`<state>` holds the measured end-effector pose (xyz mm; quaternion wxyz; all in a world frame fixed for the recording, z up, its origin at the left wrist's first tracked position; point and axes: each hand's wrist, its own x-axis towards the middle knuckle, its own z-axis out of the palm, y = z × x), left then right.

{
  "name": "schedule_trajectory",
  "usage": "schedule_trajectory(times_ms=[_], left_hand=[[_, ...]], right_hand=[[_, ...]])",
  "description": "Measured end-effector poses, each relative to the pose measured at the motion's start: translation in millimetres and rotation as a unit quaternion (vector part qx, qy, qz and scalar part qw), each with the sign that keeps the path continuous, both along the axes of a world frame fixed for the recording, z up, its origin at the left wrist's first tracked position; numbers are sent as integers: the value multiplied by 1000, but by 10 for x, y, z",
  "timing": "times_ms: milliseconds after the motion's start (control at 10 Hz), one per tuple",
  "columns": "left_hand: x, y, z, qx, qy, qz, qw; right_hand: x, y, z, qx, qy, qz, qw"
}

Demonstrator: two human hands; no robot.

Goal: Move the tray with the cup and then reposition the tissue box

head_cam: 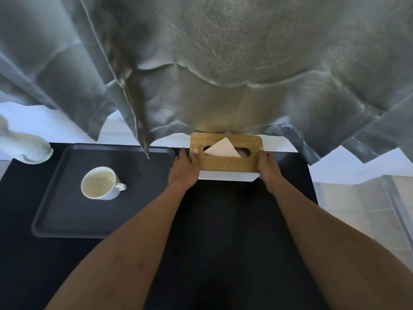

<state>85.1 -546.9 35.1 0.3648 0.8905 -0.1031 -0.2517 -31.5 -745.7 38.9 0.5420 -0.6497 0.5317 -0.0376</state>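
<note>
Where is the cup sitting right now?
In the head view, the white cup stands upright on the dark tray, left of the tissue box held by both hands.

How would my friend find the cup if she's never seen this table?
Start at the dark table and look to its left side for the flat grey tray. The cup stands on it, alone. It is the only small, round white thing with a handle, unlike the wooden-topped tissue box beside the tray.
</note>
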Motion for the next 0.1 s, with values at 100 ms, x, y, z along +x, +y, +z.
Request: schedule_trajectory(times_ms=[100], left_hand=[[-68,49,61,-5,13,12,1000]], right_hand=[[-86,86,61,-24,-3,10,1000]])
